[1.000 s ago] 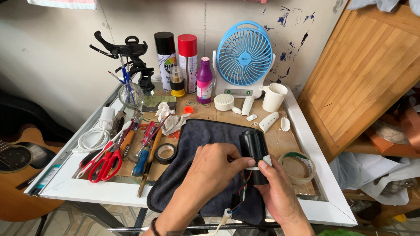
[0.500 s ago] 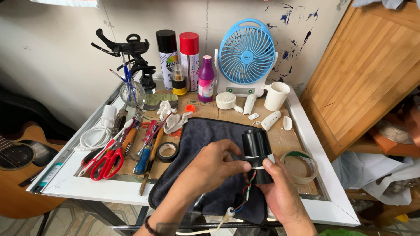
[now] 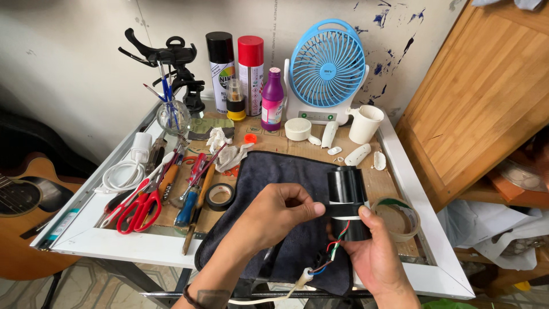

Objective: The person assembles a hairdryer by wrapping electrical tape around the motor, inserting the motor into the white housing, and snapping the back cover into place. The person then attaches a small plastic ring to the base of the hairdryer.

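Over the dark cloth nr the table's front-right corner, right hand gripped the black cylinder w/ thin wires low down, left hand pinching black tape at its middle; looked rigid, light, smooth, best held by the body, not the fragile wires.

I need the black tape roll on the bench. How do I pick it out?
Start at the dark cloth in the table's middle. Just off its left edge lies the black tape roll, flat beside the screwdrivers. It is smaller and darker than the clear tape roll on the right.

Home workshop; scissors, spray cans, guitar.
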